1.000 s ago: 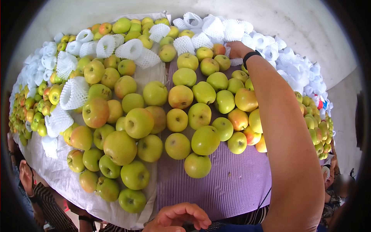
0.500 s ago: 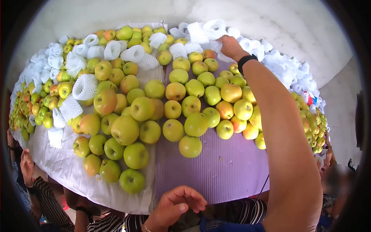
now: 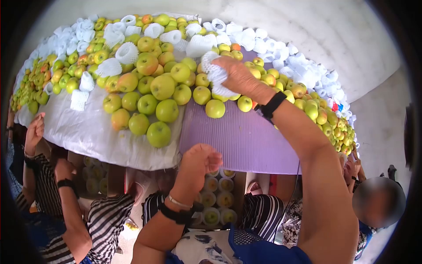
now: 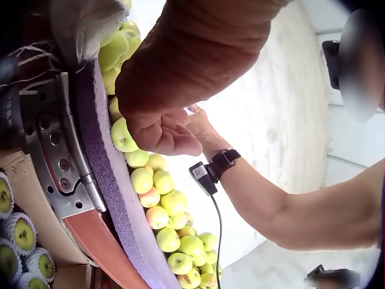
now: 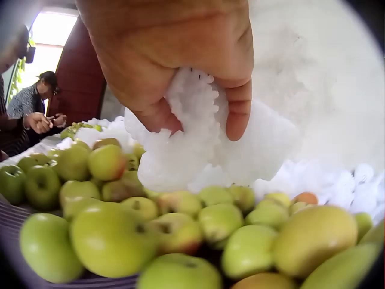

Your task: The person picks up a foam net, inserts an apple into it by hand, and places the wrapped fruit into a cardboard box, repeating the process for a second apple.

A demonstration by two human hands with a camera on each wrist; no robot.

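The right hand [image 3: 239, 77] was extended over the middle of the counter [image 3: 88, 127], its grip clenched around a white foam net [image 3: 216, 75]. The right wrist view showed the fingers [image 5: 237, 114] and thumb curled round the net [image 5: 198, 135], which hung below the palm, above the apples [image 5: 108, 238] and not touching them. In the head view the net lay over the fruit at the far edge of the purple sheet [image 3: 239, 138], just beside a green apple [image 3: 215, 108] near that sheet's centre. The left hand [image 3: 200, 160] was held at the near edge of the counter, below the purple sheet, its grip clenched in a loose fist with nothing visible in it; the left wrist view showed the fingers [image 4: 171, 135] curled inward beside the purple edge [image 4: 105, 180]. Both wrists carried black bands. Apples [image 3: 162, 86] covered the middle and far part of the counter, partly on a white cloth [image 3: 83, 132] at the left, partly on the purple sheet. More foam nets [image 3: 281, 48] were piled along the far edge and the far right corner. Below the near edge stood a box of netted apples [image 3: 217, 198]. Other persons in striped clothing [image 3: 105, 224] stood at the near left corner.
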